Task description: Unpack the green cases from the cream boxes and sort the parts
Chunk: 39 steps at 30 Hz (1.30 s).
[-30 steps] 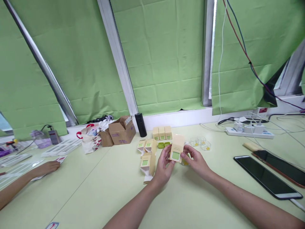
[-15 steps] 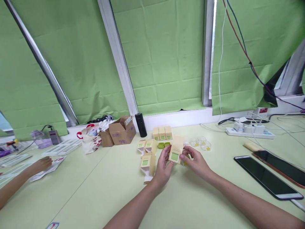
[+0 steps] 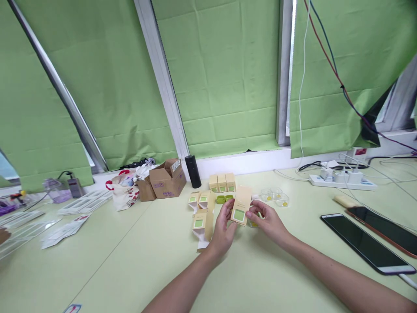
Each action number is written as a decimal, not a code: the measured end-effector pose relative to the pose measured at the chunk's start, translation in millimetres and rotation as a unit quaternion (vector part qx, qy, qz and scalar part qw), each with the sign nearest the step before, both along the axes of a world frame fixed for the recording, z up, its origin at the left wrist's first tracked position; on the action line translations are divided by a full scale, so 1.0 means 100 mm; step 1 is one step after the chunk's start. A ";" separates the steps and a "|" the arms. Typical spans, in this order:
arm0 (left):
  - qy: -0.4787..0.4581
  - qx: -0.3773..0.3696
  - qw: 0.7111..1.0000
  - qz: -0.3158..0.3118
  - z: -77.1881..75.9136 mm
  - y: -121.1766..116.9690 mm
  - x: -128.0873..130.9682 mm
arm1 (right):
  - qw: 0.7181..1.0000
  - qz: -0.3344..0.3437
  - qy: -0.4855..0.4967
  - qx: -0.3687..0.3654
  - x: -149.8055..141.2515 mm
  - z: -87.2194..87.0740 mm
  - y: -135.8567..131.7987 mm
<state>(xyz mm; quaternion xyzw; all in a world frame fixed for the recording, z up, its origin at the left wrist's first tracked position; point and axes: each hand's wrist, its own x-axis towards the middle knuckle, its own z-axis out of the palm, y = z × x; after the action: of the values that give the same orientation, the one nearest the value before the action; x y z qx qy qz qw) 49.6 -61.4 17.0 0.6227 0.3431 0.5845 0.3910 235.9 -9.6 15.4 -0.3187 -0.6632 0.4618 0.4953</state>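
Between my two hands is a small tan paper box (image 3: 242, 201) with a green square near its lower end; it looks flat. My left hand (image 3: 224, 226) grips its left edge, fingers behind it. The thumb and fingers of my right hand (image 3: 267, 218) pinch its lower right side. Left of my hands lie several similar boxes with open white flaps, the nearest box (image 3: 199, 222) among them. Two small green containers (image 3: 220, 199) sit just behind my left hand. Clear round containers with yellow bits (image 3: 282, 200) are behind my right hand, one partly hidden by it.
Three upright tan boxes (image 3: 222, 182) stand at the back near a black cylinder (image 3: 193, 171). A cardboard box (image 3: 167, 179) and cloth bag (image 3: 124, 191) are left of it. Phones (image 3: 366, 242) and a power strip (image 3: 342, 181) lie right. Another person's hand (image 3: 4, 235) shows far left.
My hands keep hold of the tan box, which has barely tilted. At the far left the other person's hand has drawn back leftward from the white papers, almost out of view.
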 end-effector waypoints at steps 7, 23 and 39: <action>0.013 -0.004 1.000 0.009 0.02 -0.02 0.01 | 1.000 -0.002 0.011 -0.008 0.00 -0.02 0.03; 0.109 0.006 0.986 0.124 0.05 -0.04 0.06 | 0.999 0.007 0.030 -0.019 -0.01 -0.02 0.03; 0.107 0.030 0.990 0.087 0.08 -0.13 0.03 | 0.996 -0.019 0.059 -0.058 0.00 -0.02 0.06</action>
<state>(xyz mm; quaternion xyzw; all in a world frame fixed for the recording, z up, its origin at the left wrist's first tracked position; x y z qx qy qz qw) 52.8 -74.0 24.8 0.6608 0.4181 0.5562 0.2814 236.0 -3.6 13.6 -0.3316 -0.5991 0.5076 0.5230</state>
